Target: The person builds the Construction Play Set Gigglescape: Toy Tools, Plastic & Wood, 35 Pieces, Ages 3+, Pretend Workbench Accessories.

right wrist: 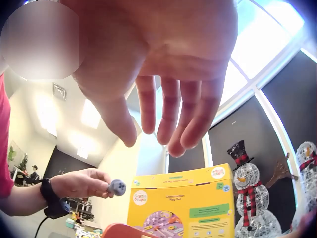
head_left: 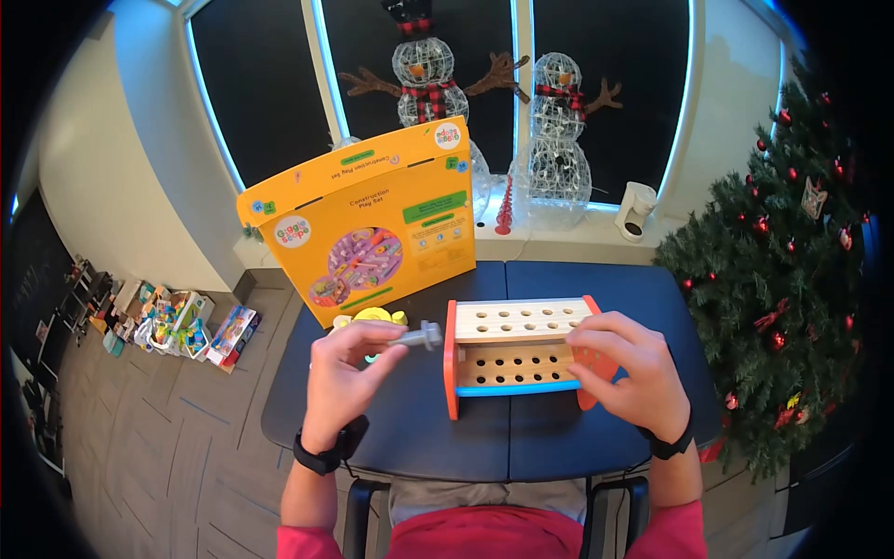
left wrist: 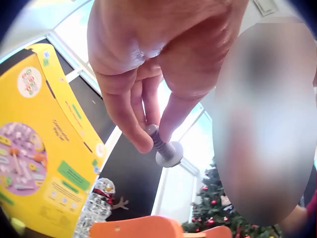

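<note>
Left wrist: threaded grey screw (left wrist: 164,147) (end-on, right wrist)

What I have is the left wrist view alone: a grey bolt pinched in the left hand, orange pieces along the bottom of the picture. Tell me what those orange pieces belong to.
Observer: The head view shows them as the end panels of a toy bench with rows of round holes.
Operator: Now report the grip of the right hand.
Observer: In the right wrist view, no object shows between its thumb and fingers, which stand apart.
</note>
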Available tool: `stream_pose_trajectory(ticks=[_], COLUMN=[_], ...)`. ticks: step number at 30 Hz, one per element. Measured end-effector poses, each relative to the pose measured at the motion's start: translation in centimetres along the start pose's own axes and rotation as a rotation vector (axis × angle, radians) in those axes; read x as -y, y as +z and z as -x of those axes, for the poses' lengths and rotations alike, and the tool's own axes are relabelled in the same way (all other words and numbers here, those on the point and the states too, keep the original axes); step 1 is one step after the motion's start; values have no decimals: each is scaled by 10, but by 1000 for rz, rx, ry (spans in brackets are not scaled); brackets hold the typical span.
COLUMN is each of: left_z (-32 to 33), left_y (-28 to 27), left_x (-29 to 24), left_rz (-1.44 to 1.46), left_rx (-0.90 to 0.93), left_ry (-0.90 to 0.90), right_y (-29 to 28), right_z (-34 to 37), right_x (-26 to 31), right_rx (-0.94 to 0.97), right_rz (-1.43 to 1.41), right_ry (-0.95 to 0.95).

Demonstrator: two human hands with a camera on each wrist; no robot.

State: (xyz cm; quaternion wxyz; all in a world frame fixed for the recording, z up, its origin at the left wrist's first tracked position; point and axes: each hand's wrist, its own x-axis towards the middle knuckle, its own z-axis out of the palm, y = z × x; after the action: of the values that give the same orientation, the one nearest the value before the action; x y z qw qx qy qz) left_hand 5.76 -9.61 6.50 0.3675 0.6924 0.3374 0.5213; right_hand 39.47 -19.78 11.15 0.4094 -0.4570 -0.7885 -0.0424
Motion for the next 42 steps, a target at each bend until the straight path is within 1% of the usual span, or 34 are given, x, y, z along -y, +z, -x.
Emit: stream_pose_trajectory(ticks=[1,2,4,8,12,14,16,18,19,21,22,24,25,26,27,28,29,30,31,33,36,39,42], left_z=[-2,-3,-4,-7,-10,-12,-15,-20,-23,-28,-28,-26,-24,-21,-18,-15,-12,-10,-8,-5,-4,-5,-6], left_y=[5,12,26,46,63,70,73,75,74,71,69,66,64,63,62,61,60,59,58,56,55,54,53], left_x=[-3,-8,-19,-30,-26,-25,-25,-25,-25,-23,-20,-14,-7,0,7,10,14,17,20,27,39,44,38], left_rz=[70,69,221,223,277,273,268,220,221,-211,-211,-354,-354,-433,-511,-510,-502,-494,-493,-532,-447,-460,-460], left_rx=[80,79,233,350,364,365,365,385,386,322,322,304,303,295,286,285,299,314,314,319,325,317,328], left_ry=[12,14,-14,-30,-21,-16,-13,-71,-71,266,267,227,230,233,237,240,165,91,93,30,-18,21,-15], right_y=[3,6,12,20,19,17,14,10,10,12,14,18,19,21,24,28,31,34,36,37,35,32,31], right_z=[-5,-9,-17,-28,-31,-34,-39,-46,-50,-58,-62,-67,-70,-71,-73,-73,-72,-72,-72,-73,-75,-77,-78], right_x=[2,4,8,10,2,-1,-5,-12,-20,-39,-51,-75,-83,-93,-104,-112,-118,-123,-127,-131,-133,-132,-134], right_rx=[19,38,49,70,116,99,120,141,127,104,104,175,230,229,321,413,413,455,497,502,522,543,558], right_rz=[-33,-66,-98,-188,-207,-267,-248,-229,-234,-231,-231,-257,-241,-239,-185,-130,-127,-123,-120,-119,-117,-129,-155], right_ry=[-36,-72,-109,-198,-193,-132,-127,-124,-140,-142,-142,5,84,83,131,180,179,152,127,135,160,195,219])
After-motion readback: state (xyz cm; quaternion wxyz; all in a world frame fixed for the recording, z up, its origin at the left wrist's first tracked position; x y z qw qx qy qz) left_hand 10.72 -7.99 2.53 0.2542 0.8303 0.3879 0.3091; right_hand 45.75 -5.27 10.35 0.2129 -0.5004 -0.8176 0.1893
